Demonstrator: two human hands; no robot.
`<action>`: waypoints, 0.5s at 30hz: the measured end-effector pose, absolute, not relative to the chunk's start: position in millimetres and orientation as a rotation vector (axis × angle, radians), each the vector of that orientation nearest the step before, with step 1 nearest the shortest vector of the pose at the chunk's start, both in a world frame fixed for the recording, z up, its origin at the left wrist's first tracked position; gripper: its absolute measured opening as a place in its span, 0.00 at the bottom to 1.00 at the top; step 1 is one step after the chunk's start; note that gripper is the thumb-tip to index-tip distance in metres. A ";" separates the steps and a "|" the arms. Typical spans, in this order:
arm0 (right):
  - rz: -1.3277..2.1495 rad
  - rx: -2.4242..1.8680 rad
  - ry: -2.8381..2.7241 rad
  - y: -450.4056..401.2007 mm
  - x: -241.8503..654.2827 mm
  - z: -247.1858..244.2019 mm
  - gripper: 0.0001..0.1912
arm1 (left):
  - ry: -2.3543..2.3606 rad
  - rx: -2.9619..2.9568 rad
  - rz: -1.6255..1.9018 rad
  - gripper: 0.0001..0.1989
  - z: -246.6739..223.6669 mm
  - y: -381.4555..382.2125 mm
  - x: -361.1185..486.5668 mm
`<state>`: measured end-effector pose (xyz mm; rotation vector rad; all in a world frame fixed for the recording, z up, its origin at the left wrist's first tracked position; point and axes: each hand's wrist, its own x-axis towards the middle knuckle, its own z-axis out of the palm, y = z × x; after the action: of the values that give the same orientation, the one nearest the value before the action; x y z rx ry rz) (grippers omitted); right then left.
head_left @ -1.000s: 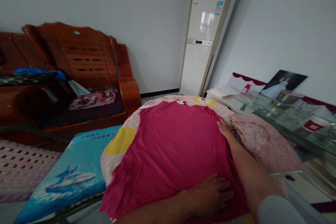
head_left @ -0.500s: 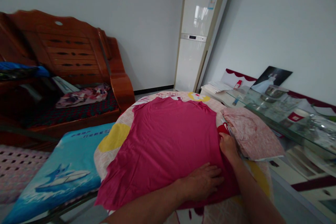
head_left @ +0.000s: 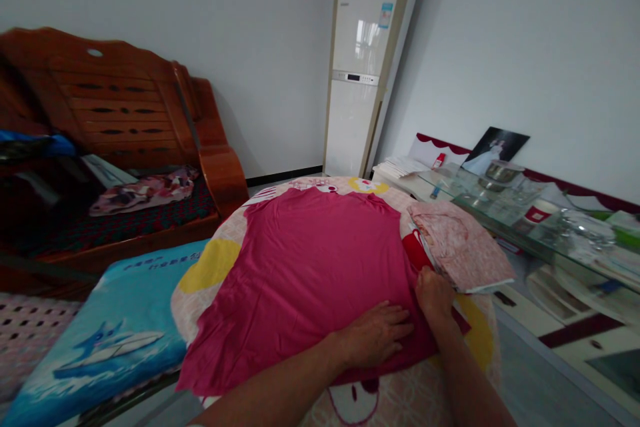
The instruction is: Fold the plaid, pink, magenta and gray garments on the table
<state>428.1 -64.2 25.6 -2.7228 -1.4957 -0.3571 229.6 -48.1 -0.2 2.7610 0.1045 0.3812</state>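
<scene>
Left grip (head_left: 377, 333) spread flat on shirt (head_left: 320, 260) — right grip (head_left: 434, 293) pinching its edge.

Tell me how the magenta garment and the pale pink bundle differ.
The magenta garment lies spread out, while the pale pink bundle sits compact. The magenta garment is plain; the pale pink bundle has a mottled pattern. The magenta garment covers far more of the picture than the pale pink bundle. Both are pinkish cloth.
</scene>
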 end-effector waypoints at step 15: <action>-0.410 -2.750 -1.409 -68.5 440.4 17.8 0.18 | 0.127 2.731 0.331 0.24 0.9 -48.3 228.4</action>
<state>440.4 -68.5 17.8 -2.7500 -1.4094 -0.4101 228.4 -48.3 0.9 2.7313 0.1272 0.3305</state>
